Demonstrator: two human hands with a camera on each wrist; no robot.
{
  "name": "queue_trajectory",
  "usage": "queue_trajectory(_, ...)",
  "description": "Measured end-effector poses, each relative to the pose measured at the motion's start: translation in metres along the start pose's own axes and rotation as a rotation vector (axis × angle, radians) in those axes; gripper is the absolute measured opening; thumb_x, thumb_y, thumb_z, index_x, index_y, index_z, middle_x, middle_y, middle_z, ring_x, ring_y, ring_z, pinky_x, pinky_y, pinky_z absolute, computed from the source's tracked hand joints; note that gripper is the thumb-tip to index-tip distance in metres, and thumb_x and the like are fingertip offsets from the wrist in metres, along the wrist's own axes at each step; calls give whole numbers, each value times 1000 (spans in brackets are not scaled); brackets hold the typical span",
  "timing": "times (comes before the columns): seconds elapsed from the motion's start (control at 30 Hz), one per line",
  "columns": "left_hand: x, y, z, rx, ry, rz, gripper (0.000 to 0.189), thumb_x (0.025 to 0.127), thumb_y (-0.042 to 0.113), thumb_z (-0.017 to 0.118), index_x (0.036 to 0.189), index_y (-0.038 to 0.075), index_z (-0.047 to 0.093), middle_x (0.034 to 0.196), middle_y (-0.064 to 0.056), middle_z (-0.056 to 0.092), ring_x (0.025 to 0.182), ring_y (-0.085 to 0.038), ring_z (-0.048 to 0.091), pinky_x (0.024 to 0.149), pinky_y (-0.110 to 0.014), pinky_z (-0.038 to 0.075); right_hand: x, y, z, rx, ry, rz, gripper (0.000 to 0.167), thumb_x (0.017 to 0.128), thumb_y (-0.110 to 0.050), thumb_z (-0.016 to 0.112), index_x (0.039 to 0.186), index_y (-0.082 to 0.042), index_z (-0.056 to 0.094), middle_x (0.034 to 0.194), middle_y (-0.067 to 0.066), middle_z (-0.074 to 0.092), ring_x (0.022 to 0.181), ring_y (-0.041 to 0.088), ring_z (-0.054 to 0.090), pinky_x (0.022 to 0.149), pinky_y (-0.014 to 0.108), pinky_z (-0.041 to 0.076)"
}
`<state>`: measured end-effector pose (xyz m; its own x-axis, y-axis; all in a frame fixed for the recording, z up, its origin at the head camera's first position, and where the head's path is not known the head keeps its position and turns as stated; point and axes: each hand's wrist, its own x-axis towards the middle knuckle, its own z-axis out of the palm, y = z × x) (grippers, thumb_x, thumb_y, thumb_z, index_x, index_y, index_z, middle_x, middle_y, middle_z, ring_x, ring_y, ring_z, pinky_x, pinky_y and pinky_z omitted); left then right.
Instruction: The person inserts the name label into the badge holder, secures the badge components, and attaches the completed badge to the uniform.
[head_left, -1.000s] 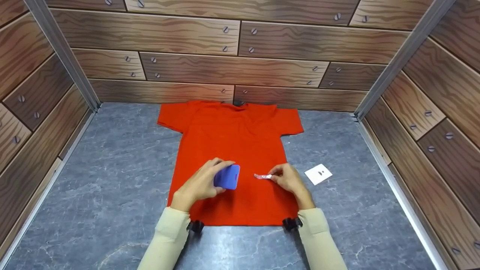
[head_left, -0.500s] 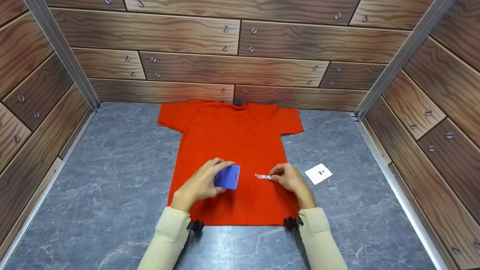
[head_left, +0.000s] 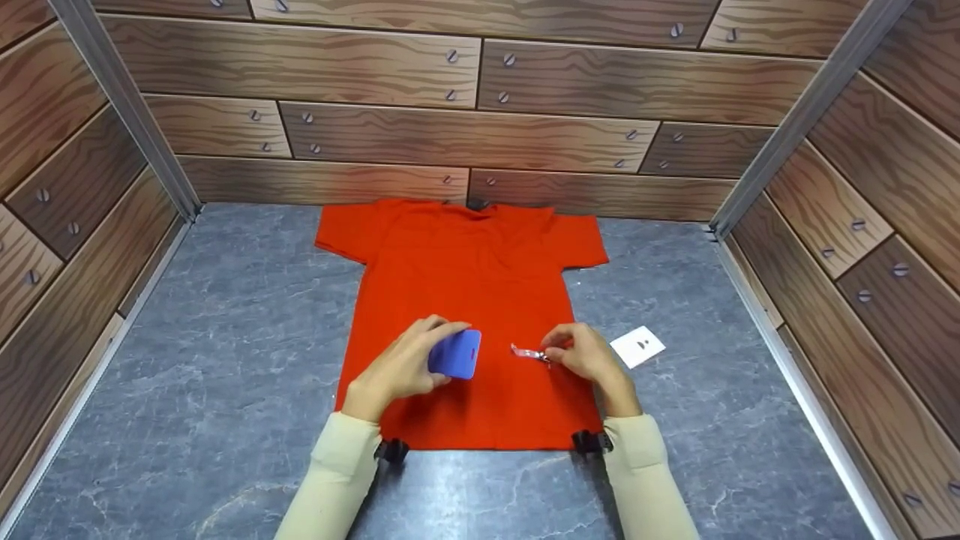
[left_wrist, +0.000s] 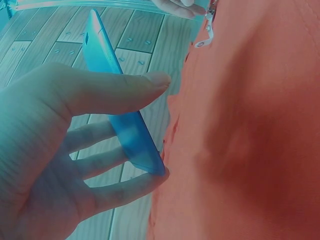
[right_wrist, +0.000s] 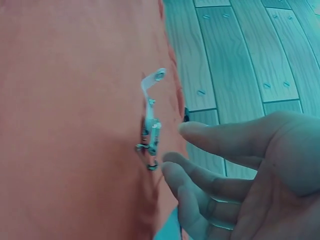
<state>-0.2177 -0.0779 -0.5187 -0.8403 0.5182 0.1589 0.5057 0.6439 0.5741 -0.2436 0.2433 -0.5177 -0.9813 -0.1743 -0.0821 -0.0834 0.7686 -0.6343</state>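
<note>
My left hand (head_left: 405,364) holds a blue badge holder (head_left: 459,354) with a slot near one end, tilted up above the red T-shirt (head_left: 465,277). In the left wrist view, the thumb crosses the holder (left_wrist: 137,142) and the fingers bear on its other side. A small badge clip (head_left: 529,353), metal with a clear strap, is over the shirt just left of my right hand (head_left: 589,356). In the right wrist view a gap shows between the clip (right_wrist: 152,127) and my loosely bent fingers; thumb and forefinger are apart.
A white card (head_left: 628,349) with small dark marks lies on the grey marbled table (head_left: 240,330), right of the shirt. Wood-patterned walls (head_left: 375,135) enclose the back and both sides. The shirt is spread flat, its collar against the back wall.
My right hand has let go of the badge clip and shifted slightly right; more of the clip's metal end now shows. The left hand and the blue badge holder have barely moved.
</note>
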Motion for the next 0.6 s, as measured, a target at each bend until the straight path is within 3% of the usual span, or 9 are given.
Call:
queue_trajectory(0.33, 0, 0, 1, 21, -1, 4, 78, 82, 13, 86, 149, 29, 51, 134, -6, 56, 125, -27, 54, 97, -49, 59, -9, -15, -9, 23, -44, -34, 14, 91, -9, 76, 104, -5, 78, 103, 11, 77, 82, 20, 63, 75, 30, 51)
queue_trajectory(0.6, 1, 0, 2, 33, 0, -6, 78, 82, 14, 86, 149, 29, 52, 134, -7, 56, 125, -27, 54, 97, -48, 59, -19, -27, -14, 15, -90, -66, 15, 91, -12, 78, 105, -7, 78, 102, 9, 77, 82, 21, 65, 73, 30, 53)
